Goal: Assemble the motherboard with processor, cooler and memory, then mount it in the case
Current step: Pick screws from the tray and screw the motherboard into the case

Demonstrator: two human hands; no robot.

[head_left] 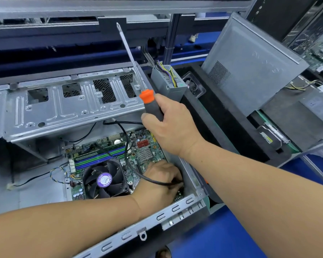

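The green motherboard [147,146] lies inside the open metal case [175,207]. On it sit a black cooler fan [105,180] with a purple label and blue and green memory slots [101,156]. My left hand [160,183] reaches down into the case's near right corner, its fingers curled at the end of a black cable [126,146]; what the fingertips hold is hidden. Above the board, my right hand [173,123] grips a screwdriver [151,105] by its grey and orange handle, the long shaft pointing up and away.
The case's hinged drive cage [63,107] stands raised over the board's far side. A grey power supply [168,82] with coloured wires sits to the right on black foam [231,127]. A grey case panel [250,67] leans at far right. A loose wire [32,180] trails left.
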